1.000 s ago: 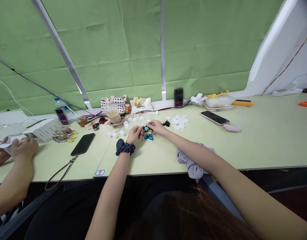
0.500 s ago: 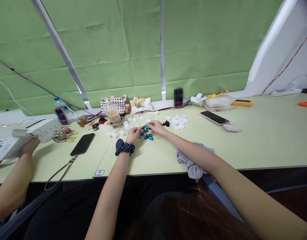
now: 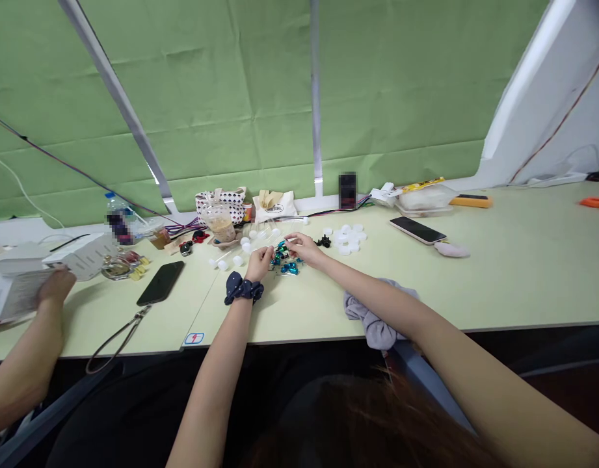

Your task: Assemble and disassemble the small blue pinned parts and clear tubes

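My left hand [image 3: 260,263], with a dark dotted scrunchie [image 3: 242,289] at its wrist, is closed in a pinch at the left edge of a small pile of shiny blue-green pieces [image 3: 290,268]. Across the pile, my right hand [image 3: 304,249] has its fingertips pinched just above the pieces. Whatever lies between the fingers of either hand is too small to make out. Black small parts [image 3: 323,241] lie just right of my right hand, beside a group of white round caps [image 3: 348,238]. Clear tubes with white caps [image 3: 238,260] lie beyond my left hand.
A phone [image 3: 161,283] with a strap lies to the left, another phone [image 3: 418,230] to the right. A grey cloth [image 3: 377,325] sits under my right forearm. A drink cup [image 3: 221,227] stands behind the tubes. At far left, another person's hand [image 3: 56,283] holds a white box [image 3: 17,296].
My right fingertips have shifted slightly left and up over the shiny pieces. My left hand has barely moved. The other person's white box has tilted and moved a little.
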### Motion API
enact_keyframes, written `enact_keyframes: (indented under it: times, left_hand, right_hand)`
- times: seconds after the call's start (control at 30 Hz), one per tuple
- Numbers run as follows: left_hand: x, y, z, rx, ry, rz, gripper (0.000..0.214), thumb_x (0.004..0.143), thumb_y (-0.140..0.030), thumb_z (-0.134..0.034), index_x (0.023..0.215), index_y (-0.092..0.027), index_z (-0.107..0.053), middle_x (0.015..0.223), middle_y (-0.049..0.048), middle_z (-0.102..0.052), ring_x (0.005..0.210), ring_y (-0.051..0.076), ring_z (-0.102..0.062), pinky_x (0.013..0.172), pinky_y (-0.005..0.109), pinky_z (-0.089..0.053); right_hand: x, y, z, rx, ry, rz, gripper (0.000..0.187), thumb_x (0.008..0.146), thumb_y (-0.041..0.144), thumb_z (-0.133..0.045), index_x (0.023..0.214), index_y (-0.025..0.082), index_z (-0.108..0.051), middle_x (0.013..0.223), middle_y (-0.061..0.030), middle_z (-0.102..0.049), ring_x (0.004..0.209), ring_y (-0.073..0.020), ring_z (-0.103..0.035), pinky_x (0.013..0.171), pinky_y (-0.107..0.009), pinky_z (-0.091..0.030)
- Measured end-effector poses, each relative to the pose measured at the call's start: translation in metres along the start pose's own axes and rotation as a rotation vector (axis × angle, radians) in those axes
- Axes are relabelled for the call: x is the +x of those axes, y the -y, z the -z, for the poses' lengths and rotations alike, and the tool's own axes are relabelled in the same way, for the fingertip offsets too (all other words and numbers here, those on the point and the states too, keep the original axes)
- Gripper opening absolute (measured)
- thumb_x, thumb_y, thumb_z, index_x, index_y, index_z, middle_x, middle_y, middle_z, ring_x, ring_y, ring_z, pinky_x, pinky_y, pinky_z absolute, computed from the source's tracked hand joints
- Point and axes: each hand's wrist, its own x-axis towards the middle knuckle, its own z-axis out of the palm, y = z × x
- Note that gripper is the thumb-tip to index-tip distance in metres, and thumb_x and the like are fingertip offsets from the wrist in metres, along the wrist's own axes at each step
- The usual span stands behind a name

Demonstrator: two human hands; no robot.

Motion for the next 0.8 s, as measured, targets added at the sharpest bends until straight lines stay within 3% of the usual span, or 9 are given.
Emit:
enact_keyframes:
  times: [0.13,0.27,0.33,0.47,0.57,0.63,0.67,0.8]
  left_hand:
    - [-0.004,-0.009,0.0,0.122,0.007,-0.109,0.043,0.089,-0.049,-0.038,0.064,-0.018,-0.05,0.054,-0.002,-0.044,0.053,0.011,-0.039,0.054,0.025,-0.032]
    - [-0.005,-0.013,0.0,0.178,-0.012,-0.128,0.041,0.09,-0.045,-0.037,0.063,-0.017,-0.05,0.057,-0.0009,-0.047,0.056,0.012,-0.041,0.058,0.026,-0.032]
    - [-0.004,-0.013,0.0,0.193,-0.031,-0.113,0.041,0.09,-0.044,-0.037,0.062,-0.017,-0.05,0.056,-0.001,-0.047,0.055,0.012,-0.041,0.058,0.026,-0.032]
    - [-0.005,-0.013,0.001,0.198,-0.017,-0.122,0.041,0.09,-0.044,-0.037,0.063,-0.017,-0.05,0.056,-0.001,-0.047,0.056,0.012,-0.042,0.058,0.026,-0.032]
    - [-0.005,-0.016,0.0,0.197,-0.002,-0.136,0.04,0.09,-0.044,-0.037,0.063,-0.017,-0.05,0.059,-0.0002,-0.05,0.057,0.013,-0.043,0.059,0.026,-0.033]
    - [-0.006,-0.017,-0.001,0.206,-0.014,-0.125,0.04,0.09,-0.045,-0.037,0.063,-0.018,-0.05,0.058,0.0,-0.05,0.057,0.013,-0.043,0.059,0.026,-0.033]
    - [-0.006,-0.017,0.0,0.21,-0.022,-0.118,0.041,0.089,-0.045,-0.037,0.062,-0.018,-0.05,0.058,-0.0001,-0.05,0.057,0.013,-0.043,0.059,0.026,-0.033]
    - [-0.006,-0.017,0.0,0.205,-0.018,-0.126,0.041,0.089,-0.045,-0.037,0.062,-0.018,-0.05,0.057,-0.0002,-0.05,0.056,0.013,-0.043,0.059,0.026,-0.033]
  right_hand:
    - [0.001,0.0,0.002,0.107,0.018,-0.227,0.021,0.088,0.027,-0.058,0.073,0.014,-0.051,0.052,0.0036,-0.046,0.041,-0.0066,-0.042,0.037,-0.018,-0.032]
    - [-0.002,0.003,0.003,0.089,0.05,-0.159,0.005,0.084,0.011,-0.059,0.085,0.014,-0.056,0.057,0.0037,-0.051,0.044,-0.0067,-0.047,0.041,-0.017,-0.037]
    - [-0.004,0.005,0.001,0.091,0.057,-0.123,0.015,0.081,0.008,-0.062,0.093,0.016,-0.057,0.065,0.0032,-0.056,0.05,-0.0077,-0.054,0.047,-0.019,-0.044]
    - [-0.004,0.006,-0.001,0.057,-0.005,-0.235,0.01,0.09,0.025,-0.056,0.089,0.015,-0.054,0.061,0.0022,-0.054,0.045,-0.0088,-0.052,0.043,-0.02,-0.043]
    - [-0.002,0.006,0.002,-0.012,0.005,-0.237,0.016,0.091,0.023,-0.053,0.079,0.013,-0.053,0.053,0.0032,-0.048,0.04,-0.0071,-0.046,0.039,-0.018,-0.037]
    - [-0.003,0.006,0.003,-0.006,0.032,-0.171,0.006,0.085,0.015,-0.061,0.085,0.014,-0.055,0.058,0.0034,-0.052,0.046,-0.0074,-0.051,0.043,-0.018,-0.042]
    - [-0.003,0.007,0.002,0.007,0.046,-0.15,0.012,0.082,0.014,-0.064,0.09,0.015,-0.056,0.062,0.0033,-0.054,0.049,-0.008,-0.054,0.047,-0.018,-0.045]
    - [-0.005,0.007,0.001,-0.002,0.016,-0.243,0.017,0.086,0.029,-0.063,0.092,0.016,-0.054,0.062,0.002,-0.055,0.047,-0.0101,-0.054,0.043,-0.021,-0.045]
